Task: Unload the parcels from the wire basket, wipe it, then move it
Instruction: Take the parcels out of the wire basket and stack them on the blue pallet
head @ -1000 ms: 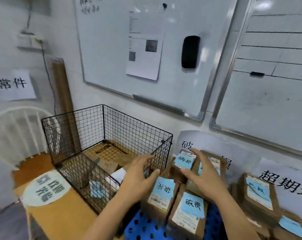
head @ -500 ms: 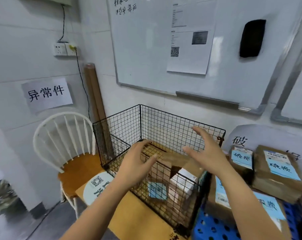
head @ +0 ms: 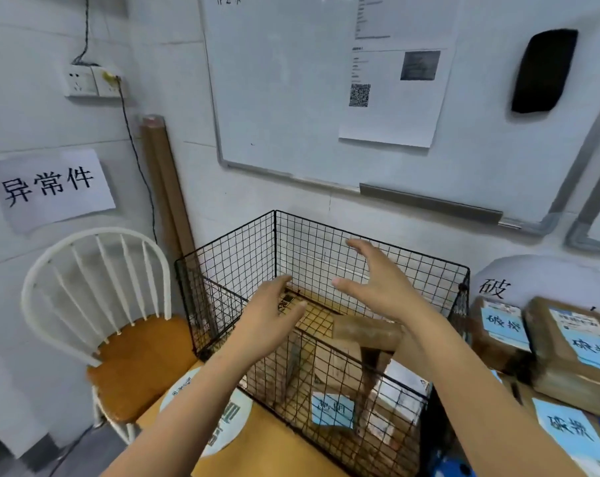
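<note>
- Head view: black wire basket (head: pixel 229 256) sits on wooden worktop (head: pixel 267 442), back side near the wall, under whiteboard (head: pixel 291 98).
- Basket not yet unloaded: brown parcel (head: pixel 364 333) lies tilted on top of the pile; a parcel w/ blue note (head: pixel 333 411) sits low against the near mesh; a white-faced parcel (head: pixel 402 383) at the right side.
- Left hand (head: pixel 267 315) over the near-left part of the open top, fingers (head: pixel 285 280) straight & relaxed, holding nothing.
- Right hand (head: pixel 378 284) over the basket's middle-right, fingers (head: pixel 359 244) spread wide, thumb out, holding nothing. Can't tell if either hand touches the rim.
- R of basket, just beside it: stacked parcels w/ blue notes (head: pixel 574 342).
- L of basket: white spindle-back chair (head: pixel 95 290) w/ orange seat; cardboard tube (head: pixel 164 187) leans on the wall behind it.
- Round sticker (head: pixel 223 421) on worktop corner, under left forearm.
- Wall: paper sign (head: pixel 50 187), socket (head: pixel 92 80) w/ cable. Whiteboard carries printed sheet (head: pixel 391 98) & black eraser (head: pixel 543 70).
</note>
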